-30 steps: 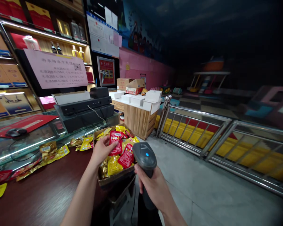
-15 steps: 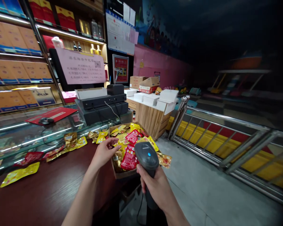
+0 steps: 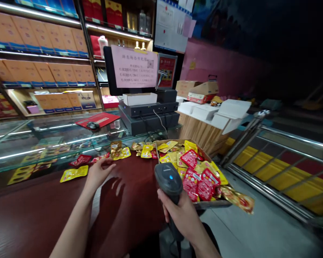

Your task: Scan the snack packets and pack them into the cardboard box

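Observation:
My right hand [image 3: 181,215] is wrapped around the handle of a dark barcode scanner [image 3: 169,181], which shows a small blue light on top. Behind the scanner, a cardboard box [image 3: 211,204] is heaped with red, yellow and gold snack packets [image 3: 204,182]. My left hand [image 3: 101,173] hovers over the dark red tabletop, fingers apart and slightly curled, with nothing in it. Closest to it are a yellow packet [image 3: 74,173] and a red packet [image 3: 80,160] lying loose. More loose packets [image 3: 120,151] lie along the glass counter's edge.
A glass counter [image 3: 24,132] runs along the back, bearing a red mat [image 3: 107,120], a mouse [image 3: 93,125] and a dark cash drawer [image 3: 150,123]. Boxed goods [image 3: 51,39] fill the shelves. A metal railing [image 3: 285,179] stands at right, beyond a wooden cabinet [image 3: 199,130].
My view has turned left. My left hand has gone from the box's near edge to the loose packets on the left. My right hand still grips the scanner.

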Demonstrator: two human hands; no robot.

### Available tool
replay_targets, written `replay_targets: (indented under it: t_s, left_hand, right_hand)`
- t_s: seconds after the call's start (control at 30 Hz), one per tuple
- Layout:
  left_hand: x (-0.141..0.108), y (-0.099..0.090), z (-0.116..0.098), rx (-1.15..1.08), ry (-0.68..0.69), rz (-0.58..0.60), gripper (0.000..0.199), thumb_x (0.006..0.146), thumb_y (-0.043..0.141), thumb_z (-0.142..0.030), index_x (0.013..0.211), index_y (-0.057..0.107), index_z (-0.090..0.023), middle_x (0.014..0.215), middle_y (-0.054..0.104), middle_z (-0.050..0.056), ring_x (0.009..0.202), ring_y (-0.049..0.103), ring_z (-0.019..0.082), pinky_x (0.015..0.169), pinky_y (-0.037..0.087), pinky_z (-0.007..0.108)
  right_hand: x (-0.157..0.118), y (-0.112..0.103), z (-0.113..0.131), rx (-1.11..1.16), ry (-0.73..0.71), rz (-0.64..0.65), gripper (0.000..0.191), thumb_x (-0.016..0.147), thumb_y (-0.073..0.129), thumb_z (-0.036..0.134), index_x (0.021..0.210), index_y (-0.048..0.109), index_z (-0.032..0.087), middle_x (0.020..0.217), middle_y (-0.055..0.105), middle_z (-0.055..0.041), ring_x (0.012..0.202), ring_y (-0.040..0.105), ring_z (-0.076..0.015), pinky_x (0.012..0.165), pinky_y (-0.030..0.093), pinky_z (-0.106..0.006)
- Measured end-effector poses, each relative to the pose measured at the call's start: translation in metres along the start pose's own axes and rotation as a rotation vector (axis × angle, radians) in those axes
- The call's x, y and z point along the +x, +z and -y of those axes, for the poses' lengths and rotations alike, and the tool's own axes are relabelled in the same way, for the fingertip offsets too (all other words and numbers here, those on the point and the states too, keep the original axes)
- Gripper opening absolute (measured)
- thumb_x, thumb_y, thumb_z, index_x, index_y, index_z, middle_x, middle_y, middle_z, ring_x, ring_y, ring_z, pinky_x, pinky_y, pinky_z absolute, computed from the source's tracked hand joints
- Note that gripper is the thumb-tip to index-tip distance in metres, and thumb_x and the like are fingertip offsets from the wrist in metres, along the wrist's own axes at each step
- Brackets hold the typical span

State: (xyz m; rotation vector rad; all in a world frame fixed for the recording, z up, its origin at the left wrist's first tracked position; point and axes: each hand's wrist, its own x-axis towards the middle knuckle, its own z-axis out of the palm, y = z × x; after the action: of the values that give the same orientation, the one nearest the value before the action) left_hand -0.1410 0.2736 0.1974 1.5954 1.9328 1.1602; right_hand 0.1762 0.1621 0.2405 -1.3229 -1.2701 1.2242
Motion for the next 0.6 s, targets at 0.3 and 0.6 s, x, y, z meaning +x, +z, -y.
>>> replay_targets:
  t_s: [0.3, 0.6]
  left_hand:
    - [0.016, -0.056, 0.072, 0.47, -0.179, -0.445, 0.052, 0.09, 0.054, -0.053, 0.129, 0.066, -0.02, 0.127, 0.066, 0.016, 0.12, 0.059, 0.035, 0.101, 0.045, 0.047]
    - [0.021, -0.042, 0.1, 0.531, -0.27, -0.316, 0.071, 0.08, 0.065, -0.068, 0.134, 0.063, -0.022, 0.14, 0.047, 0.024, 0.135, 0.044, 0.042, 0.109, 0.035, 0.057]
  right_hand:
    - [0.021, 0.051, 0.0, -0.081, 0.042, 0.104, 0.046, 0.082, 0.068, 0.066, 0.085, 0.056, 0.022, 0.048, 0.054, 0.0058, 0.039, 0.055, -0.0142, 0.04, 0.046, -0.025]
    - [0.02, 0.051, -0.017, -0.085, 0.07, 0.104, 0.042, 0.086, 0.068, 0.062, 0.086, 0.054, 0.022, 0.049, 0.054, 0.0065, 0.04, 0.053, -0.0132, 0.04, 0.045, -0.023]
